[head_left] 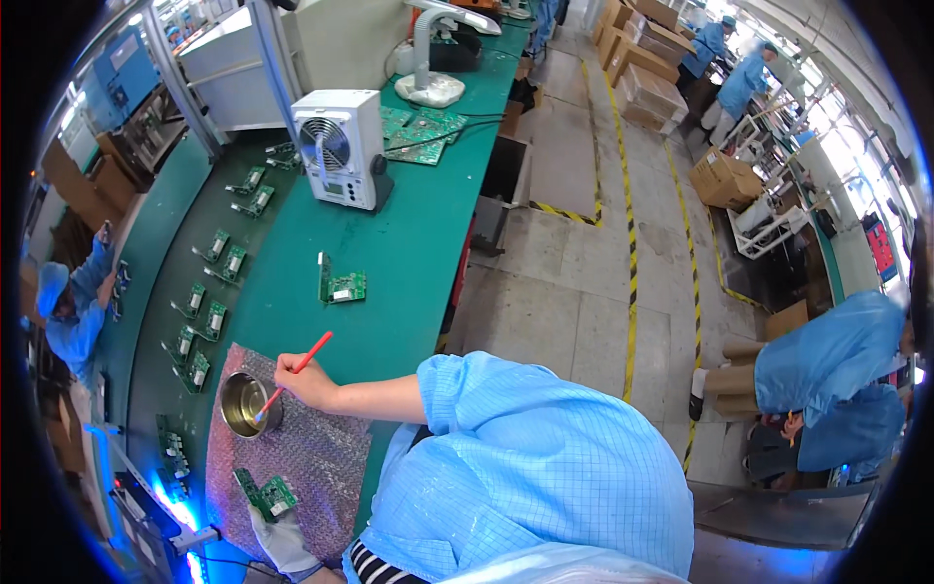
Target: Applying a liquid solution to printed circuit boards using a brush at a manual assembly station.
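My right hand (pixel 306 380), bare, is closed around a brush (pixel 315 348) with a red handle. Its tip reaches down into a round metal cup (pixel 228 407) that holds some yellowish liquid. Nearer the bottom of the view, my left hand (pixel 282 541) wears a whitish glove and grips a small green circuit board (pixel 278 494), which stays just above the bubble wrap (pixel 326 467). The cup stands on the same sheet of wrap. The left fingertips are partly hidden by the board.
Another circuit board (pixel 345 286) lies on the green table (pixel 418 263), with a white fan unit (pixel 342 146) beyond. Several boards line the dark conveyor (pixel 156 341) at left. A lamp (pixel 428 88) and larger green panels (pixel 418 134) stand farther back. Co-workers in blue work nearby.
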